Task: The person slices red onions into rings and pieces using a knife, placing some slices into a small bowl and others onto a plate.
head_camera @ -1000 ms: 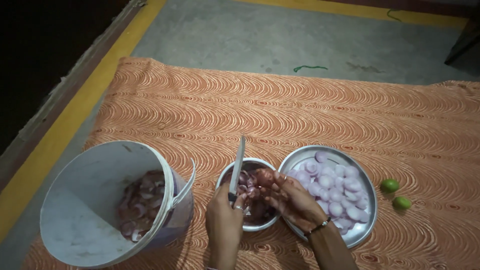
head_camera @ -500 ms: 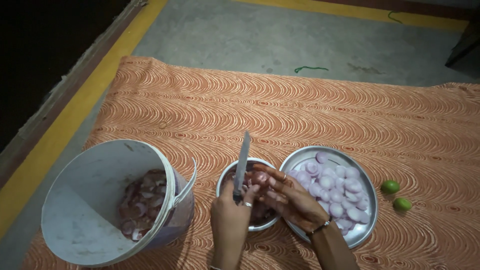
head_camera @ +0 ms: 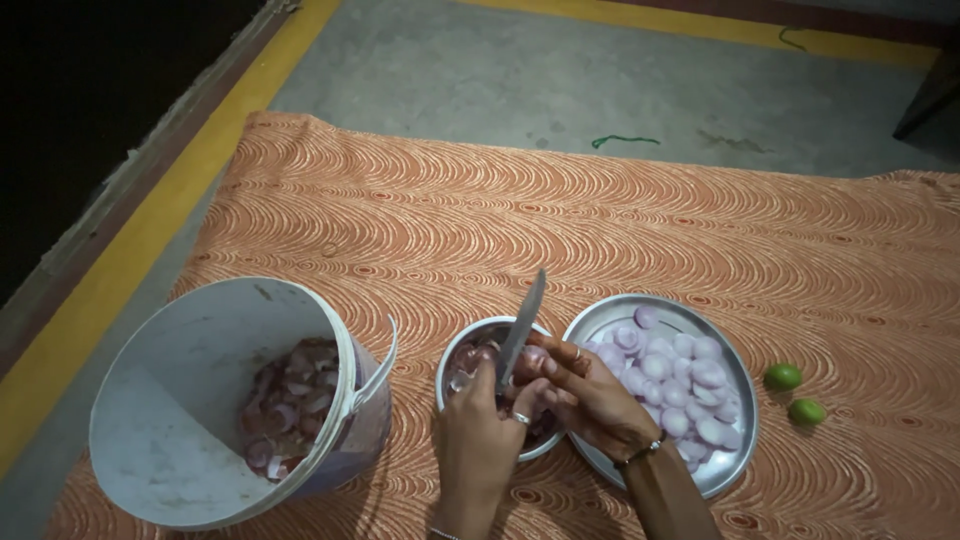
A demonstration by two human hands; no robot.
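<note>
My left hand (head_camera: 480, 435) grips a knife (head_camera: 522, 325) whose blade points up and away over a small steel bowl (head_camera: 455, 365) of unpeeled onions. My right hand (head_camera: 585, 395) holds a small purple onion (head_camera: 532, 358) against the blade, above the bowl's right side. Right of the bowl lies a steel plate (head_camera: 735, 440) with several peeled pale purple onions (head_camera: 675, 375). A white bucket (head_camera: 200, 400) at the left, tilted toward me, holds onion peels (head_camera: 290, 400).
Everything rests on an orange swirl-patterned mat (head_camera: 560, 230) on a grey concrete floor. Two small green limes (head_camera: 783, 377) lie right of the plate. A yellow painted strip (head_camera: 130, 250) runs along the left edge. A green string (head_camera: 625, 141) lies on the floor beyond.
The knife blade has tilted a little to the right and my hands have shifted slightly over the bowl. The bucket, plate and limes stay where they were.
</note>
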